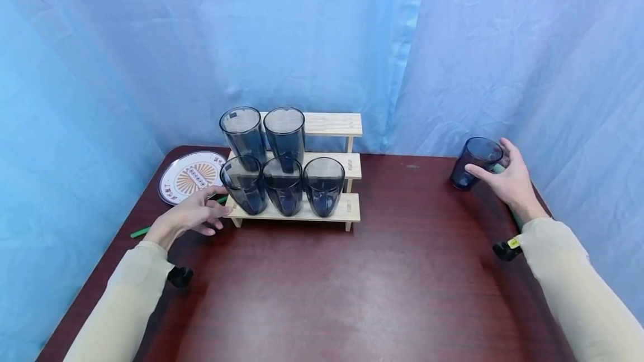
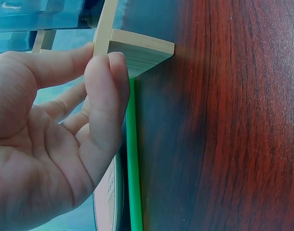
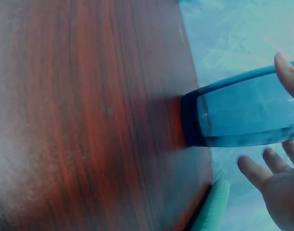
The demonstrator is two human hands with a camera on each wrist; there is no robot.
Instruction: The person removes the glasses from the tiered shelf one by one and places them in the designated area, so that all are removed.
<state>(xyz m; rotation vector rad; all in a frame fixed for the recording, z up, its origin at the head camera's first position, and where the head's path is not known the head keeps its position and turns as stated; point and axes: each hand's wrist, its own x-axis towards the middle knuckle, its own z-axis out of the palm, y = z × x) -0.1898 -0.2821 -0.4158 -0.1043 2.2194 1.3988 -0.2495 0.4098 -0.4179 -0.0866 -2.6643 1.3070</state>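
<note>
L hand [image 1: 188, 215] pinches the pale wooden 3-tier rack [image 1: 332, 124], prob. steadying 5 smoky-blue glass tumblers [image 1: 324, 186], while over there R hand [image 1: 513, 180] holds a 6th tumbler [image 3: 248, 110] nr the top.

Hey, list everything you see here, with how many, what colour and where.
Table: one, reddish brown, beneath everything
Curtains: panel count unclear, pale blue, behind and both sides
Rack: one, pale wood, left of centre, toward the back
Shelf glasses: five, smoky grey, two on the middle shelf, three on the lowest
Lone glass: one, smoky blue, far right
Plate: one, white with dark rim, left of rack
Green stick: one, bright green, by plate
Green rod: one, pale green, right edge, partly hidden
Wrist cameras: two, black, at the cuffs
Sleeves: two, cream, left and right
Left hand: one, bare, pinching lowest shelf's left end
Right hand: one, bare, holding lone glass
</note>
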